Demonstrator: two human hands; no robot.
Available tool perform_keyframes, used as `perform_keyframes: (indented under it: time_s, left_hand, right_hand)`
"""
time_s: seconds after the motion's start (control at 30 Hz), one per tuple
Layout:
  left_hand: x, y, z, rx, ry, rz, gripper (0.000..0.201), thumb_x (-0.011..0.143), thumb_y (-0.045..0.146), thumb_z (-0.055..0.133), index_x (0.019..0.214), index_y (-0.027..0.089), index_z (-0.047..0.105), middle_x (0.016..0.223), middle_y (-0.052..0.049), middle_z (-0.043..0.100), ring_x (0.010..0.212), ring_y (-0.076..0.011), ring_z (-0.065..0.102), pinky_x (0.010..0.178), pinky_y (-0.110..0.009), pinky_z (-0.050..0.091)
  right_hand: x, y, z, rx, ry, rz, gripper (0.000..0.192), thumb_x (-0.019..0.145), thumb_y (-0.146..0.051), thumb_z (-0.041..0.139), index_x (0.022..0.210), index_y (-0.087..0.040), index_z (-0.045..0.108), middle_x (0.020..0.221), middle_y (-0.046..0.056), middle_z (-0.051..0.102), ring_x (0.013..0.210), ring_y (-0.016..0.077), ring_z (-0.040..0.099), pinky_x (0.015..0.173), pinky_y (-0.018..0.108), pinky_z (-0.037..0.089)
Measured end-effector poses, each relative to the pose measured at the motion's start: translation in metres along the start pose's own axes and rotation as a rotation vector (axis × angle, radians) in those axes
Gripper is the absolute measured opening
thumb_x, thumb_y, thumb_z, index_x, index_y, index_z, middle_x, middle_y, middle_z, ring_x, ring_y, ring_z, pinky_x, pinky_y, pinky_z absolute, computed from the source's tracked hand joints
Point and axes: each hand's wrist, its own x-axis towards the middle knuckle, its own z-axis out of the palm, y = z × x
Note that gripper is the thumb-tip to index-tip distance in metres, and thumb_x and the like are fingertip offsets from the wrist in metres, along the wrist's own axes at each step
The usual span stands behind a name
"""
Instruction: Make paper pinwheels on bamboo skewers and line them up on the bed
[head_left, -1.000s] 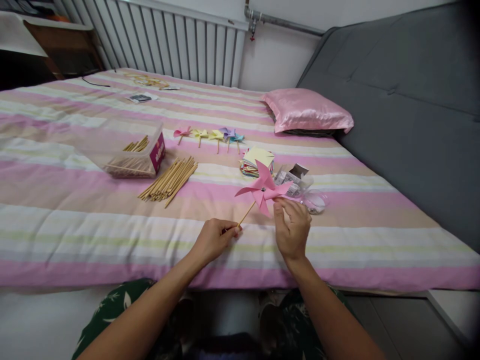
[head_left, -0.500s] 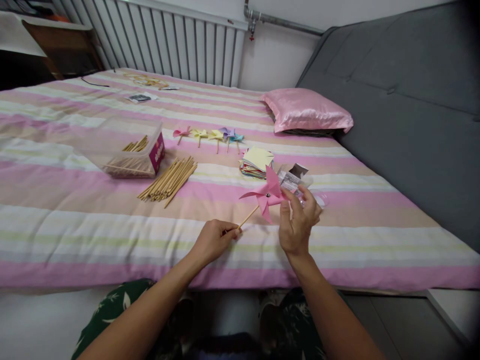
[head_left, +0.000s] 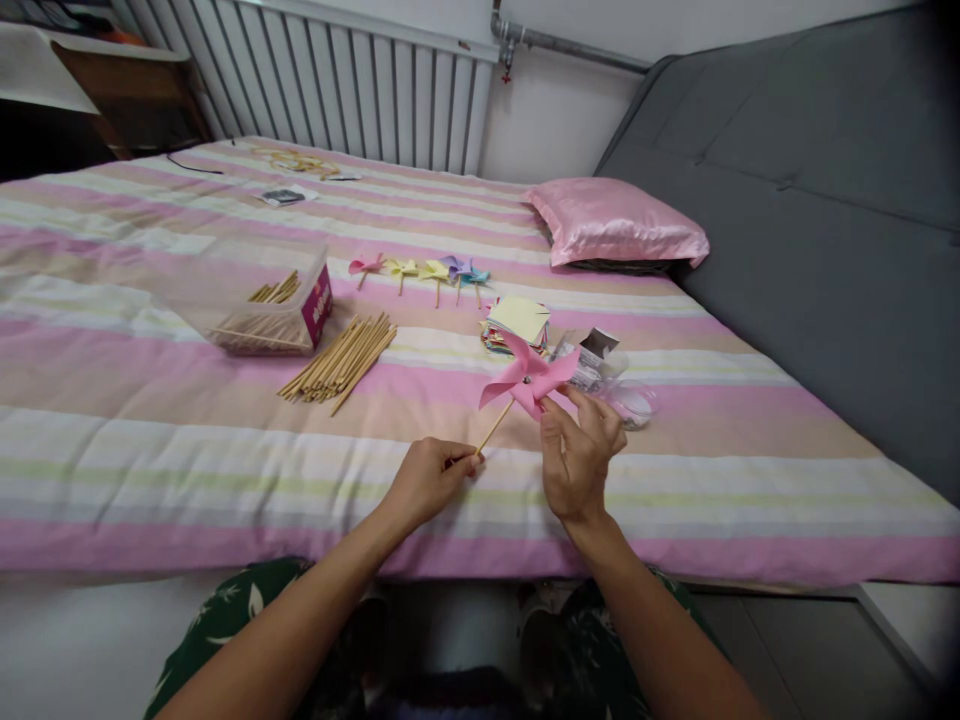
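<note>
the left hand [head_left: 427, 480] is closed round the near end of the pink pinwheel [head_left: 527, 378]'s stick, which slants up and far-right; the right hand [head_left: 577, 455], nearer the blades, pinches a lower blade tip above the striped bed [head_left: 187, 450]

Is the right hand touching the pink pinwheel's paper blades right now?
Touching. The head view shows the right hand's fingertips on a blade of the pink pinwheel.
</note>
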Motion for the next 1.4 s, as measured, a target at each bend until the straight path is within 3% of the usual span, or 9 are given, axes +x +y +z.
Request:
perform_keyframes:
  time_s: [0.17, 0.3, 0.5, 0.57, 0.83, 1.4]
  left_hand:
    - [0.001, -0.001, 0.000, 0.000, 0.005, 0.003, 0.030, 0.079, 0.032, 0.048, 0.077, 0.014, 0.073, 0.053, 0.003, 0.050, 0.048, -0.0090, 0.035, 0.047, -0.021, 0.027]
    - [0.000, -0.002, 0.000, 0.020, 0.000, 0.023, 0.030, 0.079, 0.031, 0.048, 0.075, 0.014, 0.072, 0.054, 0.002, 0.052, 0.050, -0.0104, 0.041, 0.050, -0.021, 0.029]
    - [0.000, -0.002, 0.001, 0.042, -0.028, 0.054, 0.029, 0.079, 0.029, 0.048, 0.078, 0.015, 0.073, 0.067, -0.002, 0.066, 0.062, -0.0159, 0.055, 0.058, -0.022, 0.035]
    - [0.000, 0.000, 0.002, 0.074, -0.051, 0.062, 0.029, 0.080, 0.030, 0.047, 0.076, 0.015, 0.072, 0.067, -0.002, 0.067, 0.062, -0.0161, 0.056, 0.058, -0.022, 0.035]
    - [-0.001, 0.001, 0.002, 0.086, -0.093, 0.090, 0.028, 0.080, 0.029, 0.047, 0.075, 0.015, 0.071, 0.074, -0.004, 0.071, 0.065, -0.0166, 0.059, 0.060, -0.023, 0.037]
    - [-0.001, 0.001, 0.003, 0.107, -0.082, 0.094, 0.029, 0.081, 0.029, 0.047, 0.074, 0.015, 0.072, 0.071, -0.004, 0.070, 0.064, -0.0164, 0.058, 0.057, -0.022, 0.035]
  right_hand:
    - [0.000, 0.001, 0.000, 0.019, 0.014, 0.000, 0.032, 0.090, -0.035, 0.039, 0.099, -0.024, 0.067, 0.117, 0.007, 0.058, 0.114, 0.0283, 0.039, 0.095, 0.049, 0.025]
    - [0.004, 0.006, -0.001, 0.142, 0.067, 0.108, 0.028, 0.086, -0.039, 0.046, 0.097, -0.022, 0.065, 0.108, 0.008, 0.062, 0.108, 0.0270, 0.047, 0.094, 0.048, 0.030]
    - [0.012, 0.015, 0.006, 0.905, -0.016, 0.511, 0.028, 0.073, -0.038, 0.064, 0.090, -0.016, 0.061, 0.084, 0.004, 0.066, 0.078, 0.0171, 0.059, 0.075, 0.033, 0.045]
    - [0.012, 0.015, 0.010, 1.037, 0.013, 0.608, 0.029, 0.066, -0.034, 0.071, 0.086, -0.015, 0.062, 0.080, 0.002, 0.066, 0.074, 0.0150, 0.059, 0.073, 0.031, 0.046]
    - [0.011, 0.014, 0.010, 1.020, 0.037, 0.678, 0.023, 0.061, -0.032, 0.075, 0.070, -0.014, 0.064, 0.067, 0.001, 0.064, 0.063, 0.0139, 0.059, 0.059, 0.027, 0.047]
    - [0.011, 0.013, 0.008, 0.981, 0.096, 0.692, 0.023, 0.057, -0.031, 0.078, 0.064, -0.013, 0.064, 0.063, -0.001, 0.061, 0.060, 0.0120, 0.055, 0.055, 0.025, 0.045]
